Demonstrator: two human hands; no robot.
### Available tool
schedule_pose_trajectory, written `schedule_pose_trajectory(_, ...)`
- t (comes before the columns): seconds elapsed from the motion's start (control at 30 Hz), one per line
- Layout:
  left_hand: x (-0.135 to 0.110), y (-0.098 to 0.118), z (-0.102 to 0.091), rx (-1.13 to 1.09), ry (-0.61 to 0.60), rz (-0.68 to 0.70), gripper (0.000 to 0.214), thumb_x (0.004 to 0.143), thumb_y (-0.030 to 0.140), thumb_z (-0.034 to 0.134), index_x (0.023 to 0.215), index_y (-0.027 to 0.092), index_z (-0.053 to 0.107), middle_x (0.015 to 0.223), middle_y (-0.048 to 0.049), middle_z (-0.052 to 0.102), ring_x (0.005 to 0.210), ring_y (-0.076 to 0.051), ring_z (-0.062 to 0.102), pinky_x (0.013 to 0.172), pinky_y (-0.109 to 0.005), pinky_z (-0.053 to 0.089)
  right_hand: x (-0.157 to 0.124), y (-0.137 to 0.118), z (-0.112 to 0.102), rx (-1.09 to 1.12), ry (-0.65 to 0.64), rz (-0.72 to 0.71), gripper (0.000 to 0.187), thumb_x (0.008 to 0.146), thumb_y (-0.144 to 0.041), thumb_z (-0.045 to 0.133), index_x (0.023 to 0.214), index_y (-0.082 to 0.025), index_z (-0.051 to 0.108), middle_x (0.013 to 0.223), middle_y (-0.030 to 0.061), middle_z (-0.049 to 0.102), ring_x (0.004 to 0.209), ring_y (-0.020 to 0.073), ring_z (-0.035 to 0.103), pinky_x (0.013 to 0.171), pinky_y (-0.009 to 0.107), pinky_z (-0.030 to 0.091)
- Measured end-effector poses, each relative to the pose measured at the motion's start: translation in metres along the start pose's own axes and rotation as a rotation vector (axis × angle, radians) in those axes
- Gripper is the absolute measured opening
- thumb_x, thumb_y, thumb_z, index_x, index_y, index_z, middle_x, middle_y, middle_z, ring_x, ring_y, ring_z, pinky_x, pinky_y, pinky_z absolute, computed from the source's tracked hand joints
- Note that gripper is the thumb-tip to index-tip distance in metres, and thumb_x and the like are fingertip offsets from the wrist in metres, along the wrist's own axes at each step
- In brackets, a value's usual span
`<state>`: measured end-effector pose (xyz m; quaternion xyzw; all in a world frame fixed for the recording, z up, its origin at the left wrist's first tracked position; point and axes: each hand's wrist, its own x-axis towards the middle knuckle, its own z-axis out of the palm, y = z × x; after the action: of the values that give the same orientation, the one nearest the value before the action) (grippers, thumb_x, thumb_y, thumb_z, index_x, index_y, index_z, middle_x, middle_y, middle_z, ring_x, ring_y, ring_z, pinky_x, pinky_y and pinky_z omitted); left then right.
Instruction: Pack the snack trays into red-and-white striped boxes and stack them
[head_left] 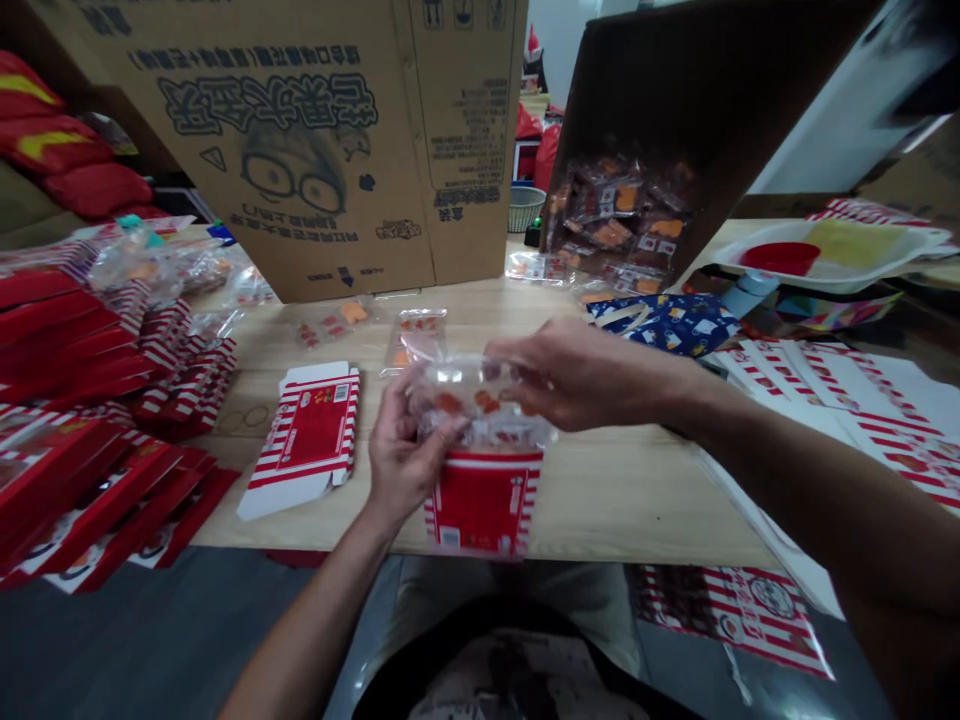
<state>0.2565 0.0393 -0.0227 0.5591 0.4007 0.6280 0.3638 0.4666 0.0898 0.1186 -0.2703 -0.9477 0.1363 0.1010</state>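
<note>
Nearest the body, a red-and-white striped box [484, 505] stands at the table's front edge [637, 520], directly below both sets of fingers, its open top meeting a clear snack packet [480, 405] that sits in its mouth. The left hand [401, 455] curls around the packet's left side, thumb laid across the front of the plastic and fingers closed behind it, so it grips the packet just above the box rim. The right hand [577, 375] comes in from the right, its fingers pinched narrow on the packet's upper right edge. Left of the left fingers, close by, a flat unfolded striped carton [307, 440] lies on the wood. Farther left, well apart, stacks of red striped boxes [90, 400] pile up. Just beyond the fingertips, two more clear packets [416, 335] rest on the table. To the right of the right wrist lie flat striped sheets [862, 400]. Beyond everything stand a large printed cardboard carton [315, 140] and a tipped dark box spilling packets [622, 215].
</note>
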Motion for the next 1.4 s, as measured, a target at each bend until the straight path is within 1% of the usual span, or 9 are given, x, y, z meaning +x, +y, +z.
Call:
schedule_pose_trajectory(0.1, 0.038, 0.01, -0.002, 0.045, 0.024, 0.202, 0.076, 0.074, 0.032, 0.089, 0.14, 0.027, 0.05, 0.117, -0.0062, 0.069, 0.091, -0.02, 0.073, 0.081, -0.031, 0.062, 0.001, -0.005, -0.028, -0.075, 0.144, -0.063, 0.01, 0.09, -0.016, 0.054, 0.09, -0.018, 0.063, 0.068, -0.0018, 0.055, 0.06, 0.0103, 0.042, 0.062, 0.025, 0.029)
schedule_pose_trajectory(0.2, 0.049, 0.004, -0.002, -0.001, -0.038, 0.152, 0.079, 0.073, 0.034, 0.09, 0.14, 0.026, 0.05, 0.115, -0.0063, 0.07, 0.091, -0.02, 0.073, 0.08, -0.031, 0.062, 0.007, -0.002, -0.031, -0.153, 0.067, -0.017, 0.009, 0.088, -0.015, 0.056, 0.09, -0.018, 0.065, 0.066, -0.0021, 0.054, 0.057, 0.0102, 0.039, 0.06, 0.026, 0.027)
schedule_pose_trajectory(0.37, 0.02, -0.032, -0.006, -0.132, -0.127, -0.116, 0.092, 0.067, 0.046, 0.091, 0.144, 0.024, 0.045, 0.113, -0.008, 0.071, 0.093, -0.023, 0.072, 0.082, -0.033, 0.061, 0.015, 0.01, 0.008, -0.239, -0.143, 0.061, 0.013, 0.088, -0.012, 0.055, 0.096, -0.018, 0.064, 0.073, 0.0046, 0.062, 0.066, 0.0167, 0.05, 0.061, 0.028, 0.028)
schedule_pose_trajectory(0.5, 0.0, -0.049, -0.007, -0.175, -0.115, -0.134, 0.103, 0.062, 0.053, 0.093, 0.148, 0.026, 0.042, 0.133, -0.0113, 0.064, 0.116, -0.029, 0.065, 0.096, -0.037, 0.056, 0.007, 0.005, 0.03, -0.399, -0.091, 0.064, 0.017, 0.089, -0.013, 0.054, 0.104, -0.015, 0.061, 0.086, 0.0103, 0.066, 0.084, 0.0244, 0.057, 0.071, 0.032, 0.033)
schedule_pose_trajectory(0.63, -0.009, -0.05, -0.003, -0.113, -0.057, -0.154, 0.072, 0.083, 0.051, 0.077, 0.143, 0.024, 0.048, 0.126, -0.0096, 0.066, 0.112, -0.025, 0.066, 0.096, -0.034, 0.053, -0.007, -0.006, 0.039, -0.326, 0.025, 0.079, 0.029, 0.091, -0.003, 0.043, 0.114, -0.013, 0.057, 0.098, 0.0104, 0.069, 0.079, 0.0201, 0.057, 0.077, 0.033, 0.031)
schedule_pose_trajectory(0.8, -0.011, -0.04, 0.003, -0.064, -0.117, -0.122, 0.079, 0.077, 0.052, 0.081, 0.143, 0.023, 0.049, 0.127, -0.0104, 0.063, 0.105, -0.023, 0.065, 0.09, -0.032, 0.052, -0.011, -0.014, 0.048, -0.328, -0.122, 0.097, 0.013, 0.087, -0.008, 0.045, 0.083, -0.016, 0.055, 0.075, 0.0066, 0.066, 0.06, 0.0161, 0.048, 0.079, 0.036, 0.026)
schedule_pose_trajectory(0.9, -0.008, -0.029, 0.012, -0.061, -0.01, -0.047, 0.064, 0.088, 0.063, 0.062, 0.135, 0.021, 0.058, 0.125, -0.0106, 0.063, 0.109, -0.025, 0.063, 0.095, -0.034, 0.05, -0.006, -0.014, 0.049, -0.339, -0.119, 0.1, 0.017, 0.094, -0.018, 0.041, 0.084, -0.016, 0.054, 0.071, 0.0069, 0.064, 0.057, 0.0174, 0.045, 0.078, 0.037, 0.027)
schedule_pose_trajectory(1.13, 0.012, -0.004, 0.029, 0.001, 0.149, -0.113, 0.021, 0.094, 0.039, 0.06, 0.098, 0.02, 0.066, 0.086, -0.0006, 0.063, 0.079, -0.017, 0.057, 0.076, -0.026, 0.047, -0.026, -0.003, 0.058, -0.321, 0.368, 0.046, 0.028, 0.089, -0.007, 0.043, 0.112, -0.01, 0.059, 0.109, 0.0161, 0.067, 0.098, 0.0271, 0.061, 0.087, 0.039, 0.036)
schedule_pose_trajectory(1.4, 0.023, -0.005, 0.035, 0.046, 0.17, -0.117, 0.021, 0.097, 0.039, 0.056, 0.09, 0.02, 0.062, 0.084, 0.0005, 0.059, 0.076, -0.015, 0.052, 0.073, -0.025, 0.043, -0.046, 0.016, 0.079, -0.358, 0.502, 0.17, 0.033, 0.091, -0.013, 0.052, 0.123, -0.011, 0.061, 0.14, 0.0223, 0.05, 0.132, 0.0387, 0.044, 0.106, 0.054, 0.035)
